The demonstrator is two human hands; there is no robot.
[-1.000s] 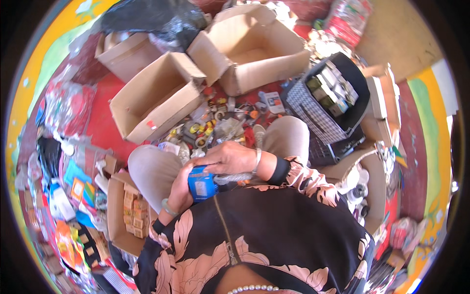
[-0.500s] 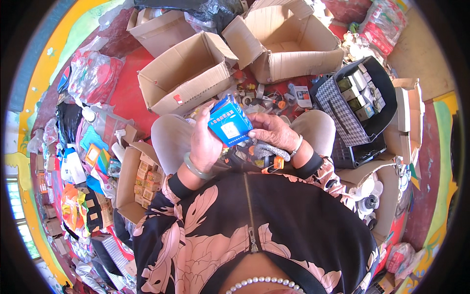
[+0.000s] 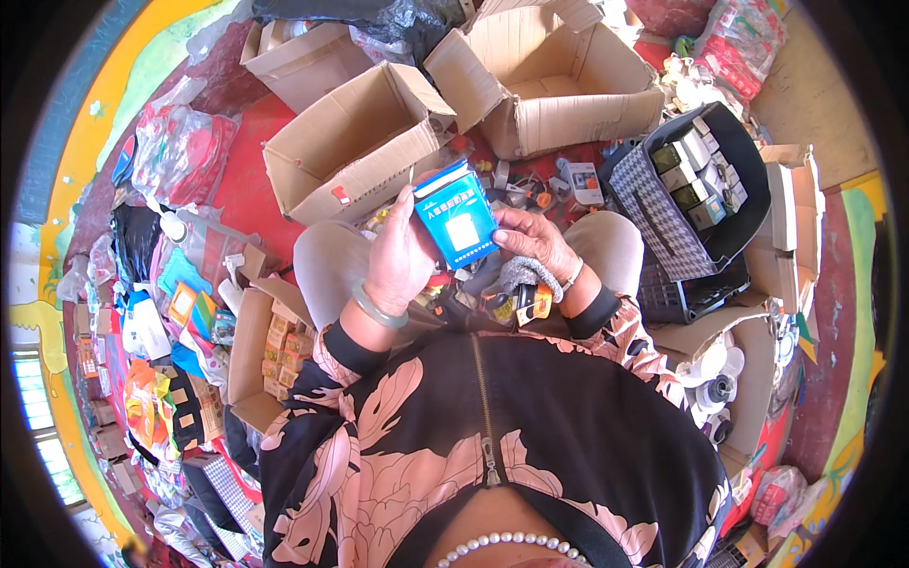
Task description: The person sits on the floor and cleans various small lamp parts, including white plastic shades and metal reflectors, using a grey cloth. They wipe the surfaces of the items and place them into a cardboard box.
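A small blue cardboard box (image 3: 456, 220) with a white panel and white print is held up between my two hands, above my lap. Its left side rests in my left hand (image 3: 396, 256), thumb up along the edge and a jade-like bangle on the wrist. At the lower right corner, the thumb and fingers of my right hand (image 3: 538, 239) pinch the box. Below my right wrist lie a grey knitted piece (image 3: 521, 275) and an orange and black item (image 3: 533, 303) that I cannot make out.
Beyond my knees stand two open cardboard boxes (image 3: 308, 194) (image 3: 592, 123). A houndstooth fabric bin (image 3: 649, 213) with several small boxes is at right. A carton of small orange boxes (image 3: 248, 355) sits at left. Small loose parts (image 3: 511, 194) litter the red floor.
The blue box has turned more upright, with its front facing me more squarely. My right hand has moved slightly down, and its grip stays at the box's right edge.
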